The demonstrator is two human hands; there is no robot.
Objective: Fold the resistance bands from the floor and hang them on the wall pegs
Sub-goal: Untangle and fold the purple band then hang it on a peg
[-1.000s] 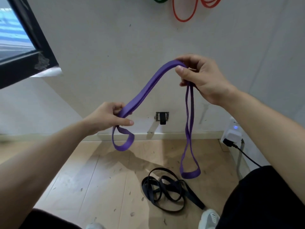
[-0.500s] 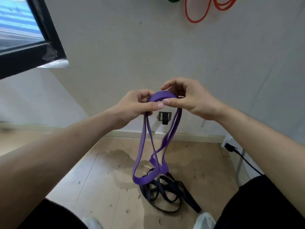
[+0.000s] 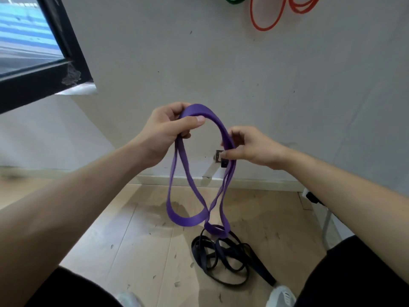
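You are partway through, by my reading. The flat purple rubber resistance band point(image 3: 186, 219) is off the floor and doubled between your hands. Its strands arch from one set of fingers to the other and hang below them in two loops that cross. The fold looks gathered but not yet tidy, and it is on no peg.

Well below your right fingers, the tangled black rubber resistance band point(image 3: 262, 271) lies untouched on the pale wooden floor point(image 3: 110, 218), so that one is left to fold and hang. High above your right fingers, at the top edge of view, a green rubber band point(image 3: 234, 1) and a thin orange rubber band point(image 3: 263, 29) hang against the grey wall point(image 3: 221, 63). Their pegs are out of frame, so I judge those two done without seeing how they sit.

Your left hand point(image 3: 168, 131) is raised in front of you, forearm reaching forward. Its fingers are curled round the top of the purple band, and the thumb lies straight across the strap, pressing it down. Your right hand point(image 3: 254, 149) sits a little lower. Its thumb and forefinger pinch the strands on the descending side of the arch, with the other fingers curled in behind. The two hands are near each other but not touching.
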